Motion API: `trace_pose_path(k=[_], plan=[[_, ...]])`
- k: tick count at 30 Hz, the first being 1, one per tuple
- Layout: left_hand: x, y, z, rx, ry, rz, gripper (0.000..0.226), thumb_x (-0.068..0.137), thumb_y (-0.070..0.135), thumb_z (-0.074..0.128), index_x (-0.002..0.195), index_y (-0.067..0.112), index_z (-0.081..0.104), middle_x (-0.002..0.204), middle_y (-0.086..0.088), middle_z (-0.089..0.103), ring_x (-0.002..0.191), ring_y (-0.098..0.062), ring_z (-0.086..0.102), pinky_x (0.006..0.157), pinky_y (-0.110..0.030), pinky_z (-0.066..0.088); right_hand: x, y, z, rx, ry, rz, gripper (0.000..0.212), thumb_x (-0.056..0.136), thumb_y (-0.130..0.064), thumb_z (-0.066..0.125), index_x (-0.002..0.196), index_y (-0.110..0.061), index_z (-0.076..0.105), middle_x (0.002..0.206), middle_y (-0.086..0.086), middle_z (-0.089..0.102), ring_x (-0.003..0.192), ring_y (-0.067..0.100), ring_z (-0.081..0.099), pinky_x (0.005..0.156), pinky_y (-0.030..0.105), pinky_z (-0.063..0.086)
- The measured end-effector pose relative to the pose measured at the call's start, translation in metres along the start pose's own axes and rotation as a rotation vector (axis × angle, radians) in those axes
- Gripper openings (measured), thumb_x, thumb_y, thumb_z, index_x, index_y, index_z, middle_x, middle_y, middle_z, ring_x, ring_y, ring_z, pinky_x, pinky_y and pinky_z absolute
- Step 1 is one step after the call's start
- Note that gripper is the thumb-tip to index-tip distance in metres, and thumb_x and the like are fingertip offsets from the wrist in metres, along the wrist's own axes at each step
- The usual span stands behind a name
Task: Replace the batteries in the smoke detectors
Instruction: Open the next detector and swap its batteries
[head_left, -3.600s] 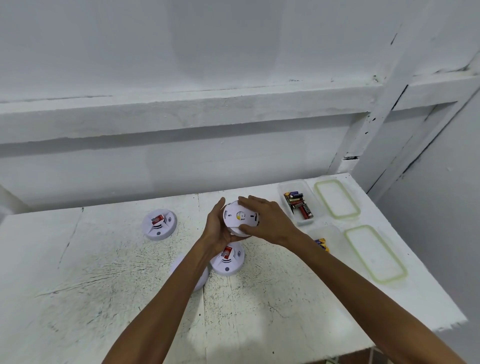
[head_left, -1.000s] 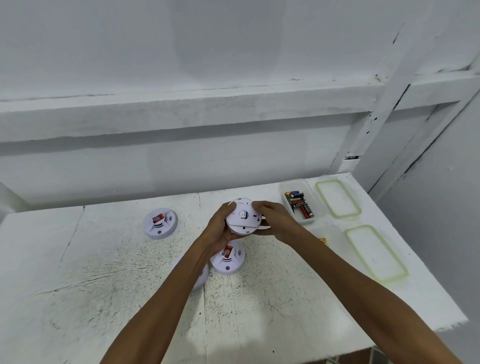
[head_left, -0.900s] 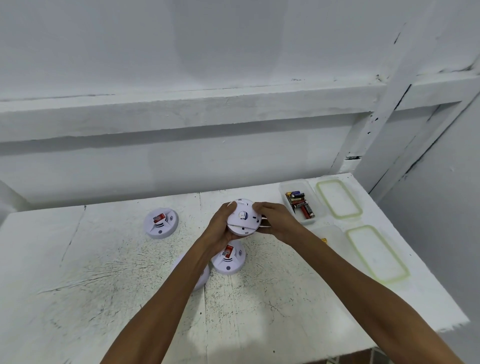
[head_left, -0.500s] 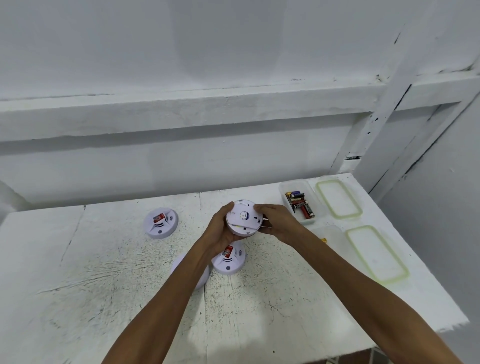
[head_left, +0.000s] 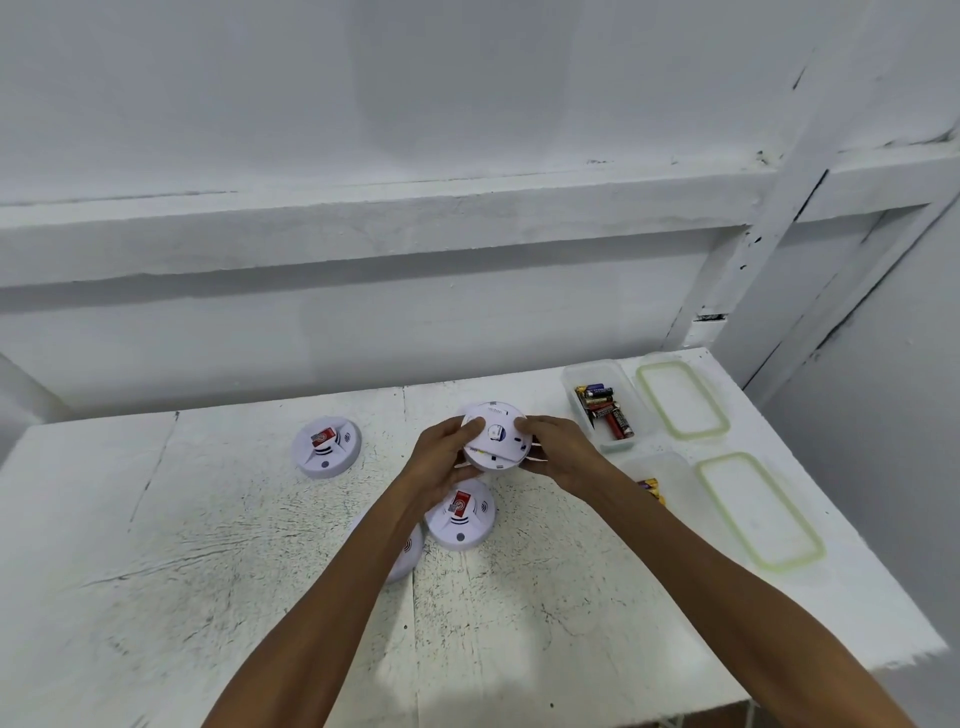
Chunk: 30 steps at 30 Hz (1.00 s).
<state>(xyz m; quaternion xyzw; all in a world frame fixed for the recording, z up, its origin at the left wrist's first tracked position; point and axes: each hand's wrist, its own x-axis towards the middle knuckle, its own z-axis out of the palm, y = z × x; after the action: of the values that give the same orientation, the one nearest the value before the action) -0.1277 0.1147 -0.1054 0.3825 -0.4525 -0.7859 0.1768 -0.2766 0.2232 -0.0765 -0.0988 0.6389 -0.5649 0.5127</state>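
On the near part of the white counter (head_left: 234, 545), two bare forearms reach forward from the bottom edge. Nearer than the held detector (head_left: 496, 434) and to its left, a white detector (head_left: 410, 556) lies mostly hidden beneath the left forearm. Directly in front of the held detector, closer to the person, another detector (head_left: 460, 514) rests on the counter with a red battery showing in its upper face.

Above it, both hands hold the held detector clear of the counter. The left hand (head_left: 441, 457) has its grip curled round the left rim, thumb on the upper face. The right hand (head_left: 563, 454) has its grip closed on the right rim, thumb on top and fingers underneath. Along the lower edge of the held detector, two round shells sit slightly askew.

Well to the left of the held detector, a fourth detector (head_left: 326, 447) lies on the counter, also showing a red battery.

To the right of the held detector, partly behind the right wrist, a clear tub (head_left: 675, 462) holds yellow batteries (head_left: 652, 488), with a green-rimmed lid (head_left: 761, 512) beside it. Farther back on the right, a second tub (head_left: 592, 370) holds a heap of mixed batteries (head_left: 605, 410), next to another lid (head_left: 681, 400).
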Motion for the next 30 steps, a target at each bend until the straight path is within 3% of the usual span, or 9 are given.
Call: trace_pose_path(k=[5, 8, 10, 14, 18, 20, 23, 28, 30], plan=[[0.001, -0.003, -0.003, -0.023, -0.051, 0.087, 0.034, 0.097, 0.014, 0.067, 0.131, 0.015, 0.066, 0.125, -0.017, 0.071, 0.115, -0.036, 0.068, 0.097, -0.053, 0.055, -0.008, -0.006, -0.005, -0.121, -0.05, -0.044, 0.029, 0.088, -0.014, 0.071, 0.115, -0.016, 0.064, 0.114, 0.014, 0.067, 0.098, 0.034, 0.07, 0.077, 0.044, 0.062], [0.002, 0.002, 0.002, -0.025, -0.048, 0.01, 0.031, 0.101, 0.033, 0.061, 0.125, 0.014, 0.066, 0.127, -0.019, 0.068, 0.115, -0.037, 0.066, 0.1, -0.052, 0.051, -0.012, 0.003, 0.001, -0.165, 0.08, -0.322, 0.033, 0.081, -0.015, 0.079, 0.111, -0.018, 0.067, 0.107, 0.005, 0.072, 0.095, 0.023, 0.072, 0.074, 0.032, 0.062], [0.001, 0.008, 0.01, -0.058, -0.04, -0.041, 0.04, 0.1, 0.043, 0.06, 0.122, 0.01, 0.066, 0.125, -0.016, 0.069, 0.115, -0.036, 0.067, 0.103, -0.053, 0.052, -0.014, 0.01, 0.006, -0.373, 0.188, -0.584, 0.032, 0.08, -0.017, 0.08, 0.109, -0.022, 0.069, 0.104, -0.008, 0.071, 0.096, 0.008, 0.068, 0.078, 0.018, 0.057], [0.001, 0.017, 0.012, -0.122, -0.068, 0.036, 0.034, 0.1, 0.026, 0.061, 0.125, 0.002, 0.064, 0.124, -0.026, 0.069, 0.113, -0.04, 0.068, 0.098, -0.051, 0.056, -0.014, 0.02, 0.01, -0.495, 0.067, -0.82, 0.033, 0.082, -0.009, 0.072, 0.112, -0.02, 0.065, 0.112, -0.005, 0.063, 0.109, 0.007, 0.06, 0.086, 0.019, 0.055], [0.004, 0.019, 0.002, -0.133, -0.029, 0.032, 0.031, 0.098, 0.008, 0.056, 0.128, 0.004, 0.062, 0.13, -0.024, 0.066, 0.117, -0.039, 0.066, 0.088, -0.05, 0.06, -0.009, 0.021, 0.008, -0.426, 0.145, -0.757, 0.028, 0.087, -0.001, 0.059, 0.108, -0.019, 0.066, 0.107, -0.009, 0.069, 0.105, 0.003, 0.061, 0.084, 0.018, 0.053], [0.006, 0.016, -0.002, -0.133, -0.023, 0.022, 0.036, 0.098, 0.004, 0.054, 0.133, 0.003, 0.06, 0.131, -0.023, 0.066, 0.121, -0.041, 0.064, 0.088, -0.051, 0.06, -0.003, 0.021, 0.006, -0.395, 0.234, -0.7, 0.022, 0.09, -0.007, 0.06, 0.104, -0.022, 0.067, 0.105, -0.013, 0.069, 0.099, -0.001, 0.062, 0.083, 0.017, 0.05], [0.005, 0.009, -0.004, -0.159, -0.049, 0.009, 0.039, 0.098, 0.003, 0.053, 0.136, 0.003, 0.058, 0.133, -0.023, 0.065, 0.122, -0.042, 0.062, 0.093, -0.055, 0.057, 0.007, 0.02, 0.004, -0.315, 0.26, -0.534, 0.014, 0.09, -0.025, 0.064, 0.103, -0.028, 0.068, 0.105, -0.016, 0.068, 0.097, 0.004, 0.064, 0.084, 0.031, 0.056], [0.0, 0.008, -0.004, -0.125, -0.095, 0.036, 0.047, 0.091, 0.007, 0.06, 0.137, 0.016, 0.061, 0.132, -0.016, 0.067, 0.115, -0.036, 0.066, 0.091, -0.055, 0.056, 0.009, 0.008, 0.007, -0.192, 0.104, -0.212, 0.02, 0.097, -0.037, 0.057, 0.109, -0.024, 0.067, 0.116, 0.001, 0.069, 0.098, 0.019, 0.069, 0.072, 0.032, 0.061], [-0.001, 0.01, -0.005, -0.106, -0.077, 0.025, 0.052, 0.086, 0.011, 0.064, 0.138, 0.013, 0.059, 0.128, -0.013, 0.067, 0.098, -0.028, 0.07, 0.078, -0.047, 0.061, 0.007, 0.002, 0.006, -0.163, 0.023, -0.183, 0.023, 0.098, -0.035, 0.054, 0.111, -0.021, 0.068, 0.116, 0.004, 0.069, 0.095, 0.021, 0.07, 0.068, 0.029, 0.058]])
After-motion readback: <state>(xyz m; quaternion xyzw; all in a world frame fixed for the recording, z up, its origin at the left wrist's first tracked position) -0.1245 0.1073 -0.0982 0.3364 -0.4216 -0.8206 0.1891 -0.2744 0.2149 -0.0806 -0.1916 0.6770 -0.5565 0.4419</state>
